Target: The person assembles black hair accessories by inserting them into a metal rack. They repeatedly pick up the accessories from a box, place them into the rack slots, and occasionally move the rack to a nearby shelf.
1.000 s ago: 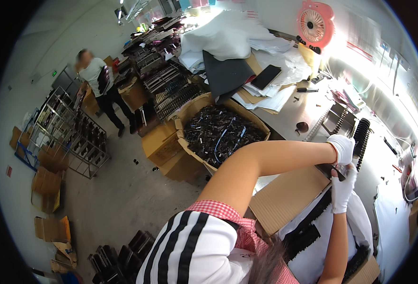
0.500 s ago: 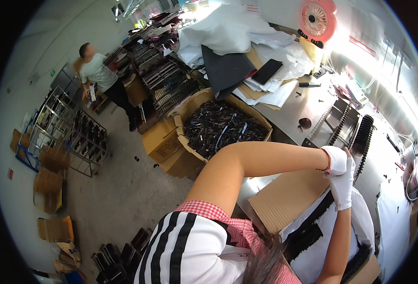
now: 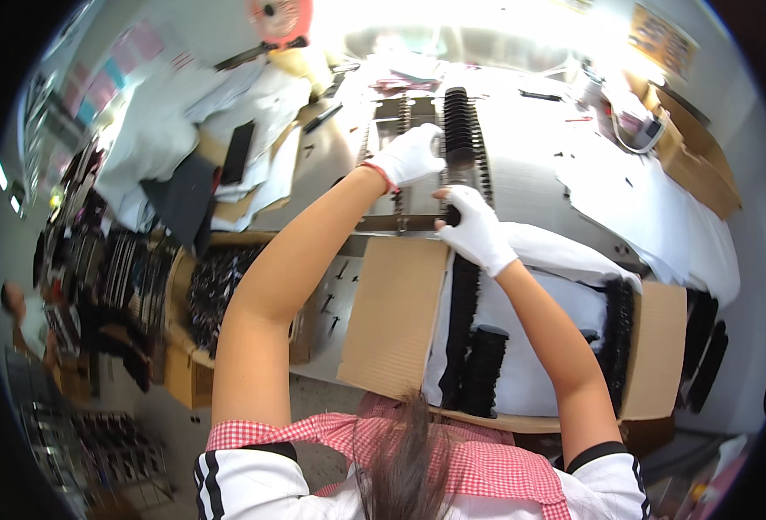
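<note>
Both my hands wear white gloves with bare fingertips. On the metal bench a long row of black ridged pieces (image 3: pixel 457 121) lies beside a metal frame (image 3: pixel 383 121) with toothed strips. My left hand (image 3: pixel 411 156) is at the row's left side; its fingertips are partly hidden and blurred. Nearer to me, my right hand (image 3: pixel 478 230) has its thumb and forefinger apart around the row's near end. Below it stands an open cardboard box (image 3: pixel 392 303) lined with white sheeting, with black ridged rows (image 3: pixel 484 368) inside.
At the left stands a carton (image 3: pixel 175 325) of small dark pieces. Papers, a black phone (image 3: pixel 237 153) and a pink fan (image 3: pixel 281 19) are on the bench's left side. White sheeting (image 3: pixel 652 208) and a cardboard box (image 3: pixel 699 156) lie right. A person (image 3: pixel 32 321) stands far left.
My view has turned toward the bench. My hands, which were touching each other over the box's far edge, have separated and now both reach to the black row.
</note>
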Tool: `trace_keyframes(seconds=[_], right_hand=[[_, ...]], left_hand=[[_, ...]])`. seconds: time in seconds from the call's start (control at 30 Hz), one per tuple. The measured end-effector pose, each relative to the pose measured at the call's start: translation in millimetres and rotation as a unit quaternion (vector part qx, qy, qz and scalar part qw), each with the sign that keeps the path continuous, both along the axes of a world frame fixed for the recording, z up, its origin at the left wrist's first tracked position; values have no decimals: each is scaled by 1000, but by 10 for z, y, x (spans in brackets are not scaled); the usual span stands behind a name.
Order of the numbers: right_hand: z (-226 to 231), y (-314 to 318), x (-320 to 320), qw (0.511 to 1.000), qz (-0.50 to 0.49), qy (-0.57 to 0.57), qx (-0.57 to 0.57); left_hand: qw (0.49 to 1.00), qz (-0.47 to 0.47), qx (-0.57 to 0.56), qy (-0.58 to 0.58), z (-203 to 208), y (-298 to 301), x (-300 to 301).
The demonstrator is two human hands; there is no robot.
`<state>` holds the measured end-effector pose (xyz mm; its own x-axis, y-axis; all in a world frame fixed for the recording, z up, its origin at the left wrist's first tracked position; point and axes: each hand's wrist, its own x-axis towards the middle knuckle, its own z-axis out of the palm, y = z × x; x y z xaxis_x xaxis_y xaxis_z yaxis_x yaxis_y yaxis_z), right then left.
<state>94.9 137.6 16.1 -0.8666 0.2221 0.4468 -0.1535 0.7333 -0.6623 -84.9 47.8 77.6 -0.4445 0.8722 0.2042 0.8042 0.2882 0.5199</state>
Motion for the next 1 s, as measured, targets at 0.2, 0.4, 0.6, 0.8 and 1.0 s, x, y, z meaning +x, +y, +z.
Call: trace_keyframes(seconds=[0.2,0.4,0.6,0.8,1.0], right_hand=[[3,19,-52,996,10,-76,-44],[55,139,-49,981,37,-125,-144],[82,208,-33,972,60,-166,-155],[88,200,-23,953,-11,-214,-213],[118,16,-98,968,-80,2,-239]], left_hand=[[992,38,-85,85,-342,483,-302],[993,26,-110,43,-369,743,-312],[925,-75,-292,232,-344,1012,-107],[942,114,-263,176,-180,850,128],[949,33,-207,-235,173,145,20]])
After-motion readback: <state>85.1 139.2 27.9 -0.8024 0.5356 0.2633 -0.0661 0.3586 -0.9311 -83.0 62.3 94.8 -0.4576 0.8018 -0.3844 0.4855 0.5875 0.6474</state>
